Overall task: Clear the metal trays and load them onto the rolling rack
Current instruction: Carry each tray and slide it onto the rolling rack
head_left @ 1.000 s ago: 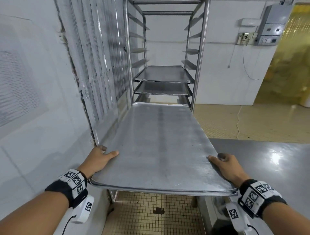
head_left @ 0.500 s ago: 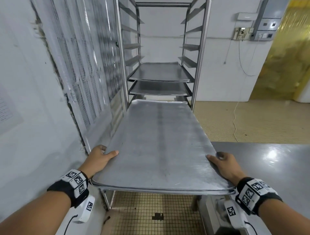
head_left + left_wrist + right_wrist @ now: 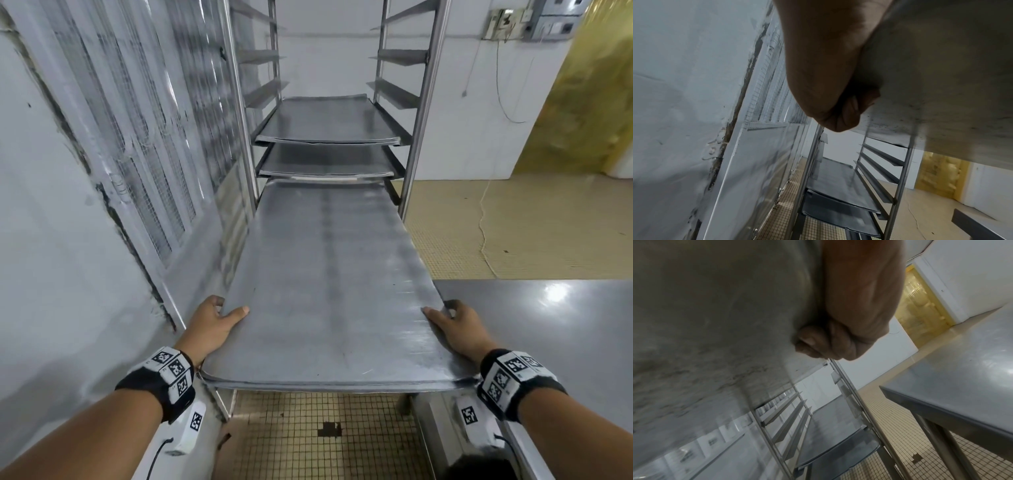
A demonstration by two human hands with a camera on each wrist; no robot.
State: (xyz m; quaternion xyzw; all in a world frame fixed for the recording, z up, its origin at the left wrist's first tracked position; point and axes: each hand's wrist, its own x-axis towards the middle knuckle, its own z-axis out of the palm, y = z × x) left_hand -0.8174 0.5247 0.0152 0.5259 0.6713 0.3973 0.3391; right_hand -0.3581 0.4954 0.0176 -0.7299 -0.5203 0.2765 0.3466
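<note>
I hold a large flat metal tray [image 3: 325,274] level in front of me, long side pointing away. My left hand [image 3: 212,320] grips its left edge, thumb on top and fingers curled underneath [image 3: 838,113]. My right hand [image 3: 455,322] grips the right edge the same way, fingers [image 3: 818,344] curled below. The tray's far end reaches the front of the rolling rack [image 3: 424,102], just below two loaded trays [image 3: 329,120] [image 3: 325,161]. The tray's grey underside [image 3: 941,65] [image 3: 715,305] fills both wrist views.
A wall with a mesh-covered window [image 3: 144,137] runs close on my left. A steel table [image 3: 565,325] [image 3: 962,386] stands on my right. Empty rack rails [image 3: 397,54] rise above the loaded trays. Tiled floor [image 3: 308,438] lies below. A yellow strip curtain [image 3: 589,102] hangs at far right.
I have moved nearer to the rack with the tray. Its far end now reaches in under the lower loaded tray. Both hands keep the same hold.
</note>
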